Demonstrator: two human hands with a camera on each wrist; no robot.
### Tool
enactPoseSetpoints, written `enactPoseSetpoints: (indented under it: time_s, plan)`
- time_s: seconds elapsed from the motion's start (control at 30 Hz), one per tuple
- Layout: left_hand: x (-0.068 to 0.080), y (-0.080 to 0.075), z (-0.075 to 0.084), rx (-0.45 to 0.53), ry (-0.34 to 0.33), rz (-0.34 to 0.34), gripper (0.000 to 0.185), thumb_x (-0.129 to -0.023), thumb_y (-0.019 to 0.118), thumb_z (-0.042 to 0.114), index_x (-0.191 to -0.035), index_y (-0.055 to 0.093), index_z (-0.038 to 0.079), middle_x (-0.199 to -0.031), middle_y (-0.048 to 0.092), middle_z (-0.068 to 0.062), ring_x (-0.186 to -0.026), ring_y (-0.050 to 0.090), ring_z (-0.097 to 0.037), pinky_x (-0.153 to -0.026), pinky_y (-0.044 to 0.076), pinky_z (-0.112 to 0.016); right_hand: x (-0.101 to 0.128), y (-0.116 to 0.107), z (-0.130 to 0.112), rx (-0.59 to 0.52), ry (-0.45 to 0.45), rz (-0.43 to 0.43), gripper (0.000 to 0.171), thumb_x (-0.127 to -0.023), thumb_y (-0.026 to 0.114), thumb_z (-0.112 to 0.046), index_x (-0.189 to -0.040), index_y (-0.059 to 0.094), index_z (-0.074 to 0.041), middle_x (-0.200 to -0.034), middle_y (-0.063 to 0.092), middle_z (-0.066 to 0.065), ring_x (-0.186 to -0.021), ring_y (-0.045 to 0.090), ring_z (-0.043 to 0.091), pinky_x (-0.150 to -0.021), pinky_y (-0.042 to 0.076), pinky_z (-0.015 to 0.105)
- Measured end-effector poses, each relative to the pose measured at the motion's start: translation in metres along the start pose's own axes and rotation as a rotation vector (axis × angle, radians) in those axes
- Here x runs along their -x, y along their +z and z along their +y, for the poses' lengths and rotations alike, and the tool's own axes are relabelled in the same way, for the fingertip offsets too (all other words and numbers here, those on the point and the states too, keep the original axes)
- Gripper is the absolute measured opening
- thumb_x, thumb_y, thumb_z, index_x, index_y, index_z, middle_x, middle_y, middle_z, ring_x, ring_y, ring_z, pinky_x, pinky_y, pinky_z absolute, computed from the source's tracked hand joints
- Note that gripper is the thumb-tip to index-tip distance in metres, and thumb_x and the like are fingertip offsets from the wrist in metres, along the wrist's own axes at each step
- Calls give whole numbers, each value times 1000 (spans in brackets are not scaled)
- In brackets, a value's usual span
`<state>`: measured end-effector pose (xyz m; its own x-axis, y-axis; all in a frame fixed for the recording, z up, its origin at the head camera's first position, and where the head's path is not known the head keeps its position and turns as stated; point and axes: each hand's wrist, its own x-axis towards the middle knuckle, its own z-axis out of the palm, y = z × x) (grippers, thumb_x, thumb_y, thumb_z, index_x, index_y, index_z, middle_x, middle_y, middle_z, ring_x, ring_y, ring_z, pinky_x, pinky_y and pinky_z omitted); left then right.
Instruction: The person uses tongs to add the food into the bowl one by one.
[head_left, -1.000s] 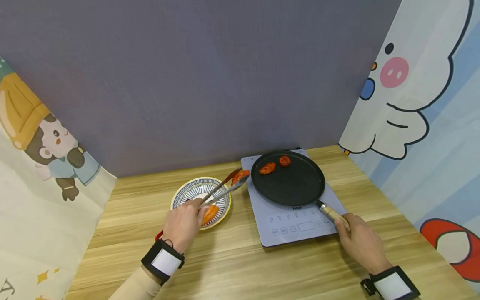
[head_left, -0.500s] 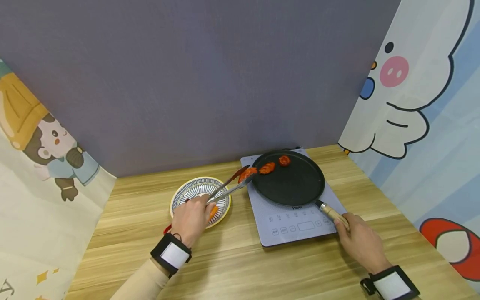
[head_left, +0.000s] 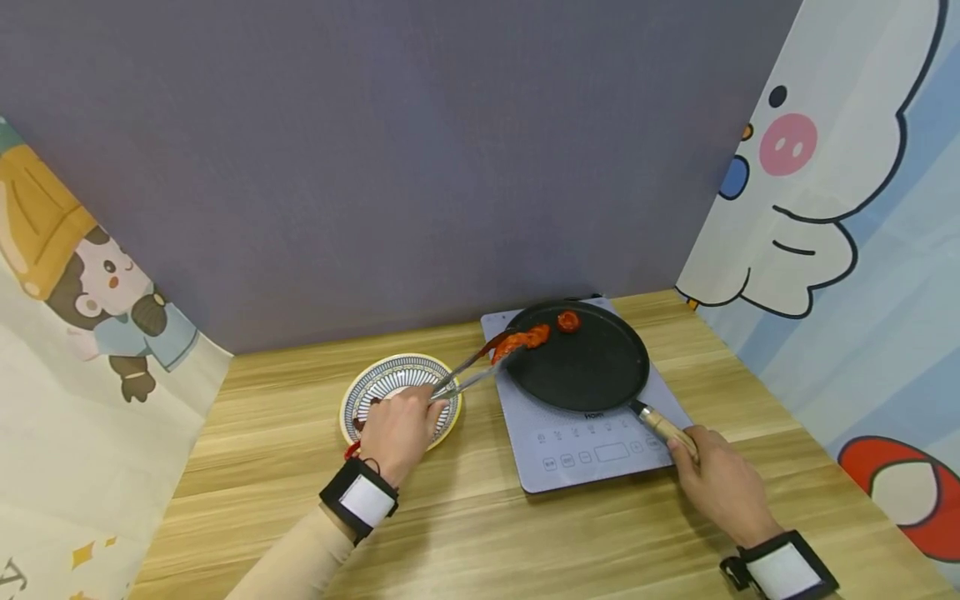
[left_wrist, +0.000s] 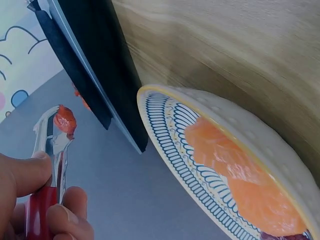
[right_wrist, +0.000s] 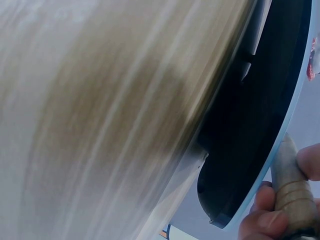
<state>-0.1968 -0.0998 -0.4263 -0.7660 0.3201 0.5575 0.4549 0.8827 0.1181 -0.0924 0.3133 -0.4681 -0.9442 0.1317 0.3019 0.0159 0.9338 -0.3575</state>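
Observation:
My left hand (head_left: 397, 429) grips metal tongs (head_left: 468, 375) with red handles (left_wrist: 37, 217). Their tips pinch a red piece of food (head_left: 510, 342) at the left rim of a black flat pan (head_left: 581, 367). That piece touches another red piece (head_left: 534, 335) in the pan, and a third piece (head_left: 568, 321) lies near the far rim. My right hand (head_left: 716, 479) holds the pan's wooden handle (head_left: 663, 427). The pan rests on a grey induction cooker (head_left: 592, 450). An orange slice (left_wrist: 235, 175) lies in the patterned plate (head_left: 378, 383) beneath my left hand.
The wooden table (head_left: 487, 533) is closed in by a grey back wall (head_left: 412, 167) and cartoon-printed side panels (head_left: 840, 208). The plate stands just left of the cooker. Bare wood lies in front of both.
My left hand has carried the tongs with the red piece rightward from over the plate's edge to the pan's left rim. The right hand and pan have stayed still.

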Motion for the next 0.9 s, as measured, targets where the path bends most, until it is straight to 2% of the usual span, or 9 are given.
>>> enactPoseSetpoints:
  time_s: [0.13,0.37,0.63,0.8,0.9]
  plan:
    - [-5,6,6,-6,6,-7,23,-86,70,34,-80,61,13,-69,64,-1,-52,60,-27,-42,41,-42,0,0,0,1,7,-7,34,-97,54,-28,-106,57,4,-69,45,4,-53,40,16,-44,27,31]
    - [-16,17,20,7,21,-43,24,-89,67,35,-82,63,12,-69,63,-1,-49,57,-24,-42,42,-39,-1,1,1,6,2,3,34,-97,55,-28,-106,57,4,-68,45,3,-53,40,16,-44,27,31]
    - [-30,27,39,-24,72,-27,25,-87,70,35,-83,64,11,-70,64,-1,-50,58,-22,-42,42,-37,-2,2,1,1,0,15,33,-97,54,-28,-105,57,4,-68,44,4,-52,39,16,-44,27,31]
    - [-35,35,48,-43,86,-50,24,-88,68,36,-86,67,12,-72,64,-1,-52,60,-22,-43,43,-37,-1,2,0,1,6,2,33,-97,54,-28,-106,57,4,-68,45,4,-52,39,15,-44,27,31]
    - [-39,39,53,-43,93,-55,25,-87,68,36,-82,66,12,-70,64,-1,-52,59,-21,-42,42,-36,-2,2,-1,5,10,3,34,-97,55,-28,-106,57,5,-69,45,4,-53,39,16,-44,27,31]
